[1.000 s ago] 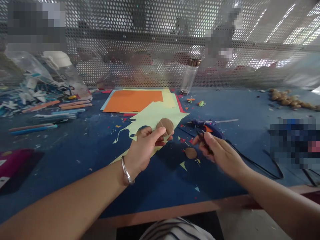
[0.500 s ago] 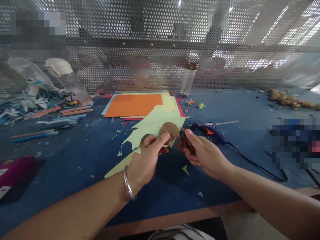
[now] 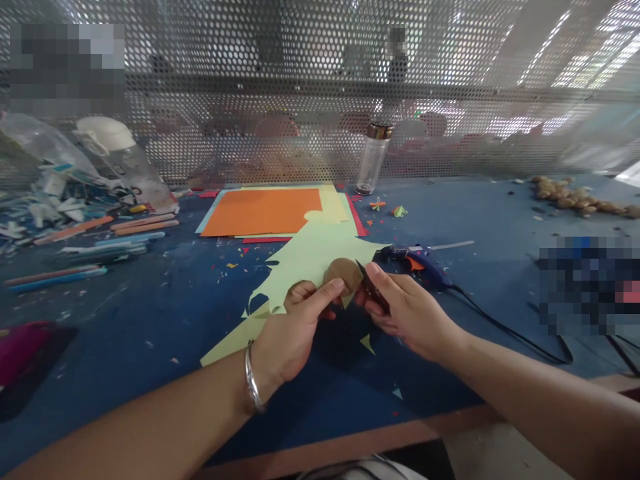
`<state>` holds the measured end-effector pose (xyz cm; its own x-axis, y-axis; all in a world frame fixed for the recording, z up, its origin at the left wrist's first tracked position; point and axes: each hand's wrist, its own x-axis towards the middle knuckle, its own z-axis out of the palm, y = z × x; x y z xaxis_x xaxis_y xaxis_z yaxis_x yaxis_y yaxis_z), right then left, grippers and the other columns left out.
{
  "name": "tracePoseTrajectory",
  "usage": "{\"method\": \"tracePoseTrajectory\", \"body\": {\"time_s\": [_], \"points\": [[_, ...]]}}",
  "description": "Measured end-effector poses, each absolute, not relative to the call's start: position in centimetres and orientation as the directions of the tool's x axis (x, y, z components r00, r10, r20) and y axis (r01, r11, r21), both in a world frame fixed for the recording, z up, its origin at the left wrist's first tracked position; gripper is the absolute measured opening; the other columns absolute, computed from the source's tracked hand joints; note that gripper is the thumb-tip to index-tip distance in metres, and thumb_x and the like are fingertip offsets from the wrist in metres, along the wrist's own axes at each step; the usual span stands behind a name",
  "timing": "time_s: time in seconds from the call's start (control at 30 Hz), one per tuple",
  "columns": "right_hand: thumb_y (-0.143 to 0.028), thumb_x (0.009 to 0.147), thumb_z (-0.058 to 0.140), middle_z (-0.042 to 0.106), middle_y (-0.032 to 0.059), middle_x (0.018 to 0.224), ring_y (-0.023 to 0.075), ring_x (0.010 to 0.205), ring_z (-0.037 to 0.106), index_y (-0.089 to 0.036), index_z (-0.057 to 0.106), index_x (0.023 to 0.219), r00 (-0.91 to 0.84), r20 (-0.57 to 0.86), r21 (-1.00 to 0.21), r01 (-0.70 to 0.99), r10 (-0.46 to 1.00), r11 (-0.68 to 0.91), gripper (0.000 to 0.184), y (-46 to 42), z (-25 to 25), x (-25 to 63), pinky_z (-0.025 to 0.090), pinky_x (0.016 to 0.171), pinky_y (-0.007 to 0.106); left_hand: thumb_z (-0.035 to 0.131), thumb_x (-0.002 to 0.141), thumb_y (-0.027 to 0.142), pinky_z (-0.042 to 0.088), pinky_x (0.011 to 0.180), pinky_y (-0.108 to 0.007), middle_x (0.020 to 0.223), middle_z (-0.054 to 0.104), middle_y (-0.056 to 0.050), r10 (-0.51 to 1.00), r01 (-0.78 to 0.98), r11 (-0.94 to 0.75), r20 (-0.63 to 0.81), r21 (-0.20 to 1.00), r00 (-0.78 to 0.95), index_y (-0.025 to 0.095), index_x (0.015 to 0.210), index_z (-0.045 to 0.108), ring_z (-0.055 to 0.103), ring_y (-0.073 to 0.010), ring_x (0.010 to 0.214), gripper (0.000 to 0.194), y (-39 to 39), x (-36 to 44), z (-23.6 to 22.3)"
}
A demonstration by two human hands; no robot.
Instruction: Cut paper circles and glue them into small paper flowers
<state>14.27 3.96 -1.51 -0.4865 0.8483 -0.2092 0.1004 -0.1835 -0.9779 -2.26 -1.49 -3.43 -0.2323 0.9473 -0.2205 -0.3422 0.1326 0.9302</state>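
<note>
Pinched between the thumb and fingers of my left hand [image 3: 295, 320] is a flat brown disc [image 3: 343, 272], round like a piece of cardboard. A small pale green paper tip [image 3: 347, 300] pokes out below it. My right hand [image 3: 407, 303] is closed around small dark scissors [image 3: 369, 285], their pointed end up against the disc's right edge. The fingers cover most of the handles. Behind the disc lies a pale green paper sheet [image 3: 315, 250] with ragged, cut-out edges. A yellowish paper strip [image 3: 233, 337] extends beside my left wrist.
An orange sheet [image 3: 263, 210] tops a paper stack at the back. A blue glue gun [image 3: 425, 263] with its cord lies right of my right hand. A glass bottle [image 3: 373, 160] stands against the perforated metal screen [image 3: 225, 53]. Coloured sticks [image 3: 120, 243] and paper scraps lie around.
The disc and both hands sit slightly lower relative to the green sheet. The scissors' dark pointed end shows more clearly beside the disc. The whole view has shifted a little.
</note>
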Motion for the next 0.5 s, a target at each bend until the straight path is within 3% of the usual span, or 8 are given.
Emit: {"method": "tracePoseTrajectory", "body": {"time_s": [0.23,0.5], "points": [[-0.076,0.086,0.057,0.038,-0.0066,0.053,0.0042,0.041,0.026,-0.016,0.061,0.070,-0.483,-0.234,-0.972,0.101,0.844,-0.212,0.062,4.12,-1.53,13.99,0.018,0.036,0.017,0.082,0.077,0.042,0.043,0.076,-0.028,0.065,0.059,0.004,0.960,-0.396,0.109,-0.200,0.912,-0.197,0.019,0.063,0.057,0.056,-0.0136,0.072,0.037,-1.46,-2.14,-3.01],[-0.071,0.088,0.059,0.038,-0.0073,0.053,0.0037,0.041,0.027,-0.016,0.060,0.070,-0.476,-0.252,-0.967,0.085,0.842,-0.242,0.057,4.19,-1.69,13.76,0.017,0.036,0.016,0.081,0.078,0.044,0.044,0.085,-0.029,0.078,0.065,0.003,0.940,-0.364,0.103,-0.210,0.926,-0.268,0.020,0.072,0.059,0.060,-0.0140,0.078,0.034,-1.79,-1.77,-2.86]]}}
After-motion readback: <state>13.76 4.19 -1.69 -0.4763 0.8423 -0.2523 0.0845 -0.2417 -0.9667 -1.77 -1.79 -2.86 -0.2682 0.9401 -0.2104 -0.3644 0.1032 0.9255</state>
